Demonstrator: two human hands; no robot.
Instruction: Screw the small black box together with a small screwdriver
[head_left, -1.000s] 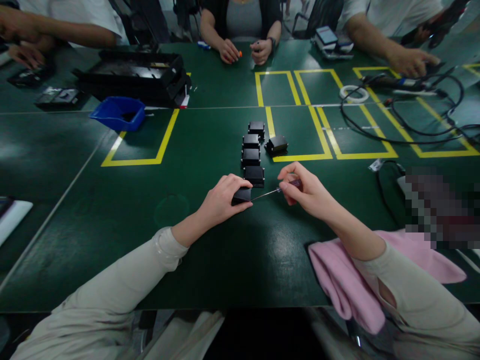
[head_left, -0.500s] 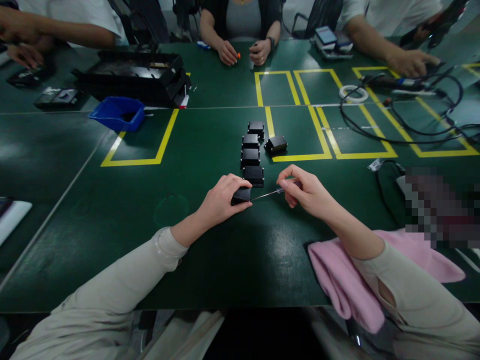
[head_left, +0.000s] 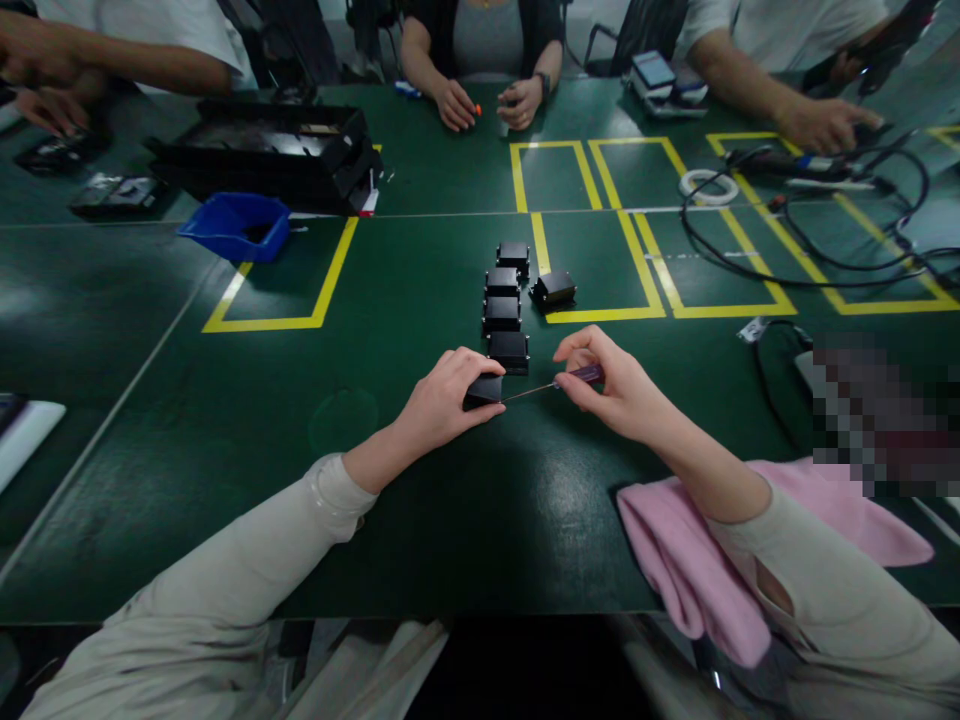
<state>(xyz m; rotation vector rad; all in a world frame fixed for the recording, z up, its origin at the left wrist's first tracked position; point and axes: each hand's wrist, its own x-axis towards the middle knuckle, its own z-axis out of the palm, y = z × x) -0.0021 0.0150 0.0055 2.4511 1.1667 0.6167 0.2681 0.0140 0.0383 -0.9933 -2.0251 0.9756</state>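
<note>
Near on the glossy green counter, the left hand clasps a boxy black case; the right hand pinches a screwdriver.

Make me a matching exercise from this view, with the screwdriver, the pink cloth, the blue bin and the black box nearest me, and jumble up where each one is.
Column one
1. Screwdriver
2. Pink cloth
3. Blue bin
4. Nearest black box

Column two
A. Beside the black trays
B. In the left hand
C. Partly hidden behind the right sleeve
D. In the right hand

Right pairs: 1-D, 2-C, 3-A, 4-B.
</note>
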